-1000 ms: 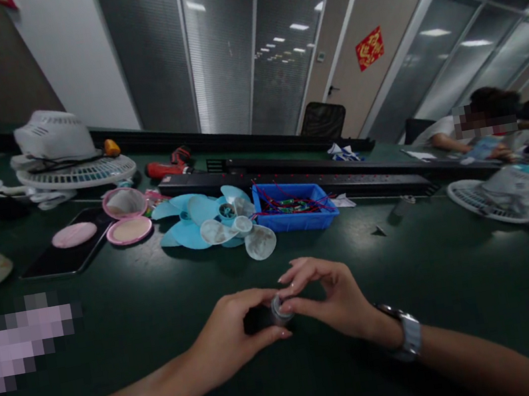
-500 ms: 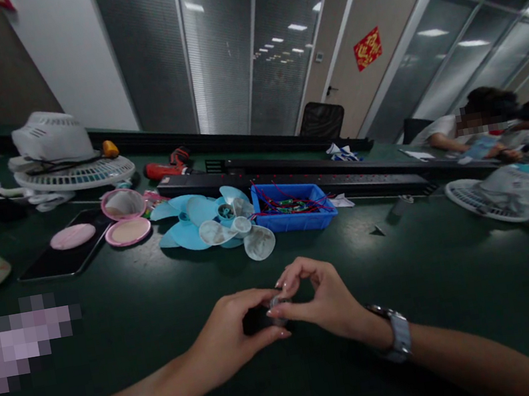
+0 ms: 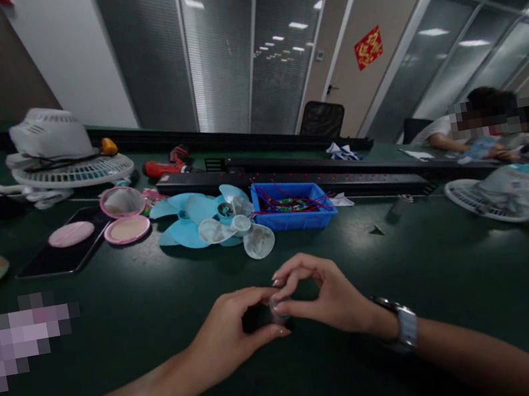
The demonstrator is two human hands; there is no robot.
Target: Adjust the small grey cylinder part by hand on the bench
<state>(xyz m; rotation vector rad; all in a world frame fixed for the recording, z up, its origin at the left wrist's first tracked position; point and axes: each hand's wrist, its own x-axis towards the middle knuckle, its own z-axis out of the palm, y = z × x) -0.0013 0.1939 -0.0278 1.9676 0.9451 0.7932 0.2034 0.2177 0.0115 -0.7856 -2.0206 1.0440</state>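
A small, see-through round object [image 3: 278, 310] sits low over the green table, mostly covered by fingers; its kind cannot be made out. My left hand [image 3: 237, 324] curves around it from the left, thumb and fingers on either side. From the right, my right hand [image 3: 316, 294] pinches its top between thumb and fingertips. A watch [image 3: 403, 323] is on my right wrist. Beyond the hands lie light blue fan blades [image 3: 188, 227] and a greyish fan blade [image 3: 259, 241], beside a blue bin [image 3: 299, 220] of red wires and small green boards.
Further left are a phone [image 3: 47, 263], a pink compact [image 3: 128, 229], a red power drill [image 3: 163, 167] and a white fan [image 3: 52, 142]. A clear cylinder [image 3: 400, 205] and fan parts [image 3: 483, 202] stand to the right. People sit at the far right.
My right hand's fingers have shifted slightly on the small clear object, and its wrist has moved a little right. The left hand keeps its hold in nearly the same place.
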